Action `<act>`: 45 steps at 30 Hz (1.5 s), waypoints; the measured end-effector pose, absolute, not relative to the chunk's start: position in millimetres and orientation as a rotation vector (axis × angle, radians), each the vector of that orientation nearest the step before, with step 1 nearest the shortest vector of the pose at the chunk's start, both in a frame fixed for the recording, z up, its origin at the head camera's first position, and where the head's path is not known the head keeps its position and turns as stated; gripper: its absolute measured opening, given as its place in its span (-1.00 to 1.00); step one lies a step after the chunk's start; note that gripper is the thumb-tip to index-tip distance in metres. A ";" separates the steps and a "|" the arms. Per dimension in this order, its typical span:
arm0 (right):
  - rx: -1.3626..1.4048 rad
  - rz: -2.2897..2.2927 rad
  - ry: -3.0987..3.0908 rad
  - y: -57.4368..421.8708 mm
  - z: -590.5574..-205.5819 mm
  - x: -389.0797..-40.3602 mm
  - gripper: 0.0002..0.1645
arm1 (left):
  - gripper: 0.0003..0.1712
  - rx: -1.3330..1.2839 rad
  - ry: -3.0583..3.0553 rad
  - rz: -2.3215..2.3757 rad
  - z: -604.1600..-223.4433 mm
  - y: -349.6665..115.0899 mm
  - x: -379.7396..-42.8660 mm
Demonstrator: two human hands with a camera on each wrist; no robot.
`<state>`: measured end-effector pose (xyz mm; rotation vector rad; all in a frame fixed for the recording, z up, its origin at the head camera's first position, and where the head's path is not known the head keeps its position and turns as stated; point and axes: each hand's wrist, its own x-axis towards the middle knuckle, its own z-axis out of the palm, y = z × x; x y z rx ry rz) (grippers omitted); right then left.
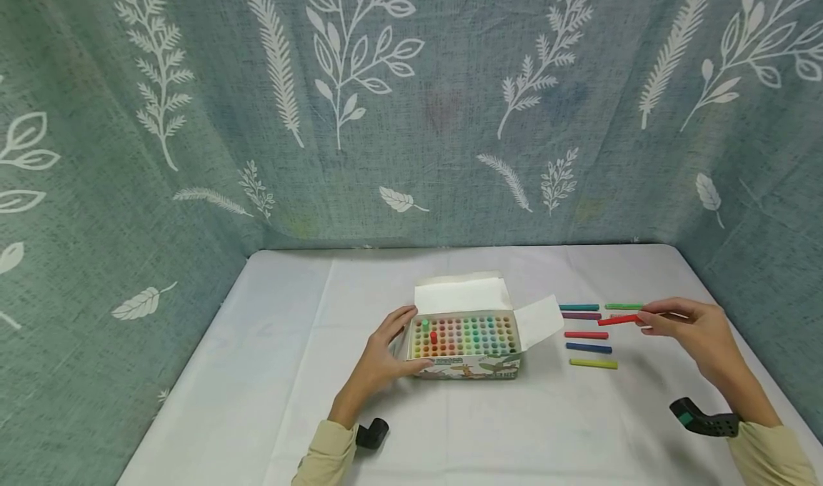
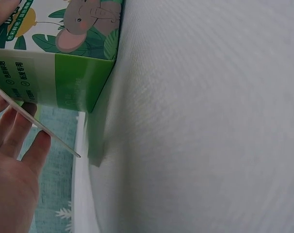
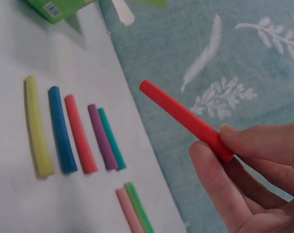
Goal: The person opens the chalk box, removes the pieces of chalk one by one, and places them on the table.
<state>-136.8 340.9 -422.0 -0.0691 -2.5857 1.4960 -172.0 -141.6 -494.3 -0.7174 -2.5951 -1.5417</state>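
Note:
My right hand pinches a red chalk stick near its thicker end, between thumb and fingers. It is held up over the right side of the table, its free end pointing left. My left hand grips the left end of an open chalk box, thumb at the front and fingers round the side by a raised flap. Inside the box stand many chalk ends in rows of holes; a red chalk and a green chalk stick up higher than the others.
Right of the box lie a yellow chalk, a blue chalk, a coral chalk, a purple chalk and a teal chalk. A green chalk and a pink chalk lie side by side. Leaf-patterned curtain surrounds the white table.

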 end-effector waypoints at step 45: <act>-0.486 1.504 -2.753 396.9 -494.4 -148.4 -0.32 | -0.02 -0.740 -2.554 -1.596 -459.3 -133.8 -156.3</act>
